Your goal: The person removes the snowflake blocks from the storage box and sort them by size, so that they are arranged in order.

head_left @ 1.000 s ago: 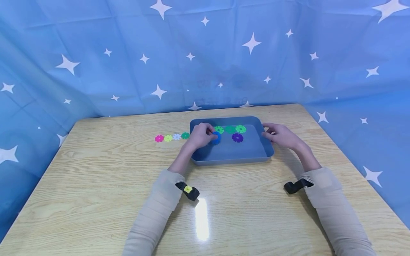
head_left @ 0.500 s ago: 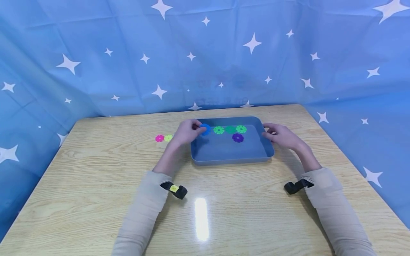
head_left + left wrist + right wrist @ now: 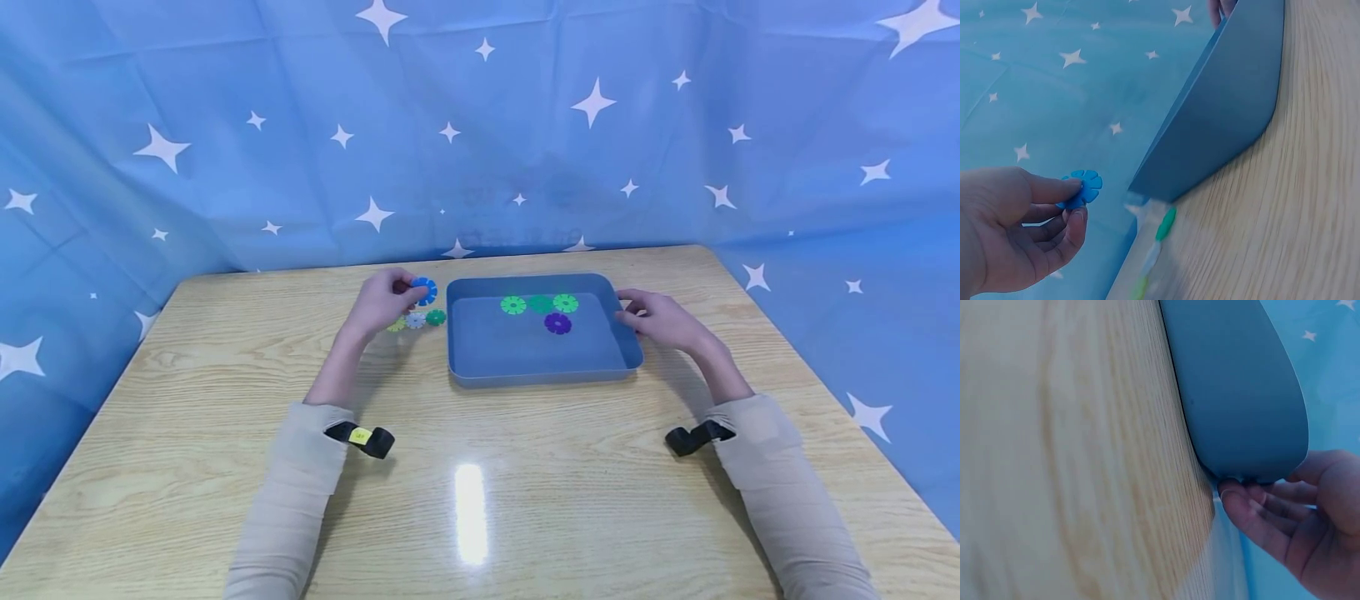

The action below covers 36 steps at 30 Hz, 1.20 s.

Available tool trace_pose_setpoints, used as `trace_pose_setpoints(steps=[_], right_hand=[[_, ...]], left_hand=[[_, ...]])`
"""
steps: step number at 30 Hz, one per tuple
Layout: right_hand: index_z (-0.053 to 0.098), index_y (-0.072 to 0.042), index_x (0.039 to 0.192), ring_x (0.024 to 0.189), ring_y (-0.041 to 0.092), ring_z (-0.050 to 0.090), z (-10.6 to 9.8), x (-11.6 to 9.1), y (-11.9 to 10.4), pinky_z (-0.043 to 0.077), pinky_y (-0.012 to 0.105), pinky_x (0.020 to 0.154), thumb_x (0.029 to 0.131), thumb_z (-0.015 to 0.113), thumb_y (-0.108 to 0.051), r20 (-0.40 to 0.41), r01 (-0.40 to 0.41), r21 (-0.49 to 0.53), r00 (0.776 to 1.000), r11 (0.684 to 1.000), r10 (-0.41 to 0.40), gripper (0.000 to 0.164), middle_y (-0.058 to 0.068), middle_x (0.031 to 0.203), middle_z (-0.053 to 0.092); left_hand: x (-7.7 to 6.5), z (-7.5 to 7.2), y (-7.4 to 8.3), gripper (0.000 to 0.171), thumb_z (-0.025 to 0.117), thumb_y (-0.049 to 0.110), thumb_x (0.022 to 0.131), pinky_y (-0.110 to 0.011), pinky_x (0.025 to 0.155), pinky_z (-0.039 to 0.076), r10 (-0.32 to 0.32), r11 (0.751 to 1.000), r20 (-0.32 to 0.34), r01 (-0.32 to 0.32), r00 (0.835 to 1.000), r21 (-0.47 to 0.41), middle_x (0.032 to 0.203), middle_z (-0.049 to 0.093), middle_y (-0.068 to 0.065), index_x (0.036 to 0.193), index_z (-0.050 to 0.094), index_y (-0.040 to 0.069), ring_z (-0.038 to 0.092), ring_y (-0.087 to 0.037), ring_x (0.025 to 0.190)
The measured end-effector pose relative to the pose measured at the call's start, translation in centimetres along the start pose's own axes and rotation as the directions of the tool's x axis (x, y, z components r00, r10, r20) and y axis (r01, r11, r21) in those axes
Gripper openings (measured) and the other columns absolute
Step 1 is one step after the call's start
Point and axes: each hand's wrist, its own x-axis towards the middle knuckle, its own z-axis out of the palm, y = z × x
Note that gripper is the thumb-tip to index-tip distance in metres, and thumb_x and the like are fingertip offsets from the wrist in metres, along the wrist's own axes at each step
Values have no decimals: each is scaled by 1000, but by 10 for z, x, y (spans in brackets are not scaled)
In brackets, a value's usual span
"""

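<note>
My left hand point(image 3: 381, 302) pinches a blue notched plastic disc point(image 3: 427, 289) between thumb and fingers, above the table left of the tray. In the left wrist view the blue snowflake-like disc point(image 3: 1090, 186) is held near the fingertips. Below that hand lie a yellow disc point(image 3: 396, 324), a white disc point(image 3: 416, 320) and a green disc point(image 3: 436, 317) in a row. My right hand point(image 3: 662, 319) holds the right end of the blue-grey tray point(image 3: 540, 377). In the right wrist view its fingers point(image 3: 1254, 522) curl against the tray's outer wall.
Inside the tray lie light green discs point(image 3: 513, 305), a darker green disc point(image 3: 541, 304) and a purple disc point(image 3: 558, 323). The wooden table point(image 3: 570, 483) extends toward me. A blue star-patterned curtain point(image 3: 300, 200) hangs behind its far edge.
My left hand has lifted the blue disc out of the tray and carried it left, over the row of discs. The pink disc is now hidden by that hand. My right hand stays put.
</note>
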Motion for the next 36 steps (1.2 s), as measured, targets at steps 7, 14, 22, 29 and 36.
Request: trace_pose_setpoints(steps=[7, 14, 22, 29, 36], right_hand=[[35, 7, 152, 86, 26, 63, 0, 0, 0, 53, 46, 77, 107, 51, -24, 0, 5, 4, 1000, 1000, -5, 56, 24, 114, 63], [35, 7, 152, 84, 25, 62, 0, 0, 0, 52, 43, 76, 107, 51, -24, 1, 4, -8, 1000, 1000, -4, 56, 24, 114, 63], [35, 7, 152, 86, 26, 63, 1, 2, 1, 53, 44, 77, 107, 51, -24, -1, 4, -6, 1000, 1000, -4, 57, 24, 114, 62], [34, 7, 152, 83, 25, 62, 1, 1, 1, 53, 46, 76, 107, 51, -23, 4, 10, 1, 1000, 1000, -10, 56, 25, 114, 63], [35, 7, 152, 88, 27, 64, 1, 2, 2, 54, 46, 78, 107, 51, -24, -1, 10, -1, 1000, 1000, -10, 56, 25, 115, 63]], left_hand=[[-8, -27, -20, 26, 58, 15, 104, -43, 80, 53, -37, 999, -20, 38, 999, 33, 105, 62, -25, 116, 60, -8, 60, -38, 95], [-19, -56, -39, 27, 57, 14, 104, -42, 82, 52, -79, 993, -70, 84, 994, 84, 104, 60, -23, 119, 58, -9, 61, -35, 92], [-28, -73, -54, 32, 58, 13, 103, -39, 84, 54, -185, 976, -78, 193, 980, 105, 106, 57, -21, 127, 53, -7, 63, -34, 94], [-30, -74, -61, 35, 61, 13, 101, -35, 80, 55, -239, 956, -57, 245, 969, 162, 112, 61, -26, 129, 55, -6, 67, -29, 91], [-29, -74, -66, 38, 62, 16, 101, -36, 82, 54, -244, 948, -62, 251, 968, 195, 118, 59, -27, 131, 56, -6, 66, -30, 95]])
